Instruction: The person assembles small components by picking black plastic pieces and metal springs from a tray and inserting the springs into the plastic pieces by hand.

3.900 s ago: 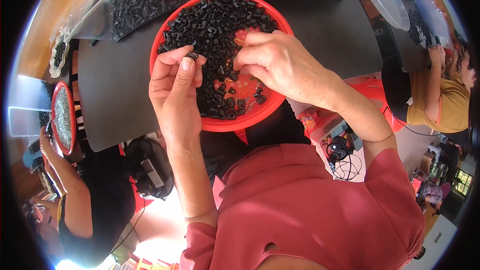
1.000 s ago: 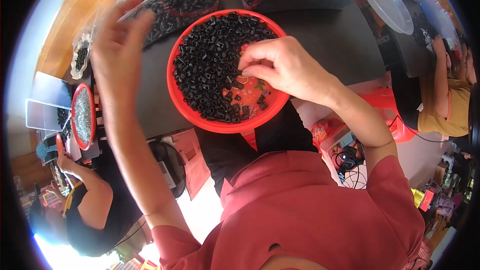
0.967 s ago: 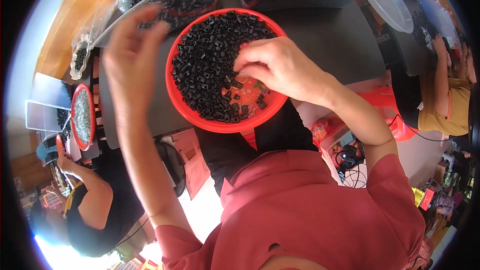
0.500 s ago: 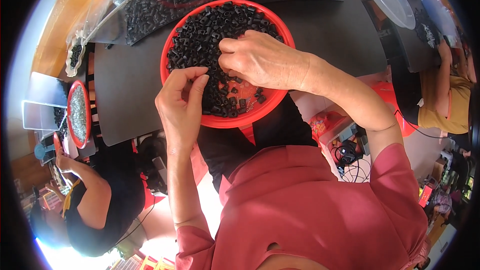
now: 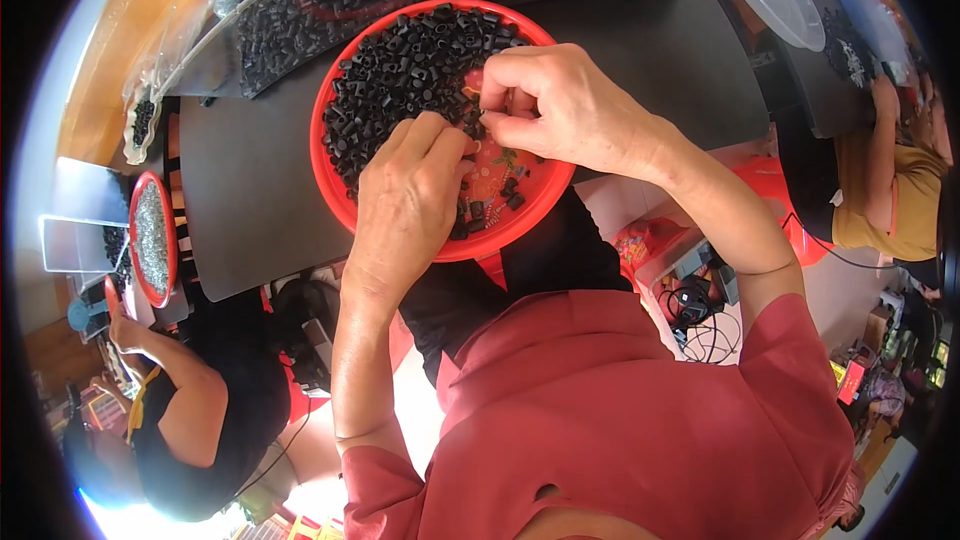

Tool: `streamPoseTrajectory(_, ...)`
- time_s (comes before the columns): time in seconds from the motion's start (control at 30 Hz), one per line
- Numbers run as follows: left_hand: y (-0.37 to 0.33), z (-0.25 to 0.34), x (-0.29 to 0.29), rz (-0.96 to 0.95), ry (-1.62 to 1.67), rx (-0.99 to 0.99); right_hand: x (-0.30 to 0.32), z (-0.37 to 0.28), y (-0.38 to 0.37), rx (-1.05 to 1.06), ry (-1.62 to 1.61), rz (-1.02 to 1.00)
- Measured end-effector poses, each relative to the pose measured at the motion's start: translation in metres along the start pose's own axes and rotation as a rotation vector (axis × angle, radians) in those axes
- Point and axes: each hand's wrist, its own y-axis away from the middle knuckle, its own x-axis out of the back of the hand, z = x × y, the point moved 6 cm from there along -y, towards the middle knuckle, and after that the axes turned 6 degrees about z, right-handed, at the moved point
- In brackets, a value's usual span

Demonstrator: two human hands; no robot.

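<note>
A round red tray (image 5: 545,210) with a printed floor holds a heap of small black tube-like parts (image 5: 405,65), piled mostly at its far and left side. Over the tray's middle, my right hand (image 5: 565,105) pinches with thumb and forefinger; a small dark piece seems to be at the tips. My left hand (image 5: 408,190) is close by, lower left, its fingers curled down among the parts with their tips mostly hidden. Whatever it holds cannot be made out. A few loose black parts (image 5: 512,195) lie on the tray's near right floor.
The tray rests on a dark grey table (image 5: 255,190), its near edge over my lap. Clear bins (image 5: 330,15) of black parts stand behind it. At left are a red tray of silvery pieces (image 5: 152,240) and a co-worker's arm (image 5: 190,380); another person (image 5: 895,190) sits at right.
My right hand has moved right and its pinch now shows. My left hand has moved right and turned its back up. More of the tray's printed floor is uncovered between them.
</note>
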Motion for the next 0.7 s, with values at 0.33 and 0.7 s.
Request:
streamPoseTrajectory(0.33, 0.013, -0.020, 0.002, 0.247, 0.806, 0.506, 0.003, -0.006, 0.006, -0.234, -0.410, 0.016)
streamPoseTrajectory(0.7, 0.025, -0.037, -0.009, 0.435, 1.393, 0.668, -0.001, -0.024, 0.003, -0.051, -0.414, 0.129)
